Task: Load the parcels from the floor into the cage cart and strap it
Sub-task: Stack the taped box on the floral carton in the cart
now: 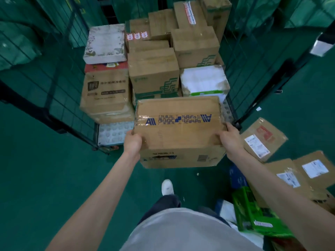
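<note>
A person holds a brown cardboard parcel point(178, 129) with blue printed tape across its top, raised clear of the green floor point(45, 169) at the open front of the cage cart point(54, 98). The left hand point(133, 142) grips the parcel's near left corner, fingers curled under and around the edge. The right hand point(229, 140) grips the near right corner, thumb on the top face; both grips are clamped on the parcel.

Seen from the held parcel, stacked parcels fill the cart from 10 to 1 o'clock: a brown box with dark print point(105, 95) at 10 o'clock, a floral white box point(105, 43) beyond it, a box with green markings point(154, 71) at 12 o'clock, and a white-wrapped parcel point(204, 80) at 1 o'clock.

On the floor from 3 to 5 o'clock lie further labelled parcels point(262, 138), with a green package point(253, 212) at 5 o'clock. One white shoe point(167, 187) stands at 6 o'clock.
</note>
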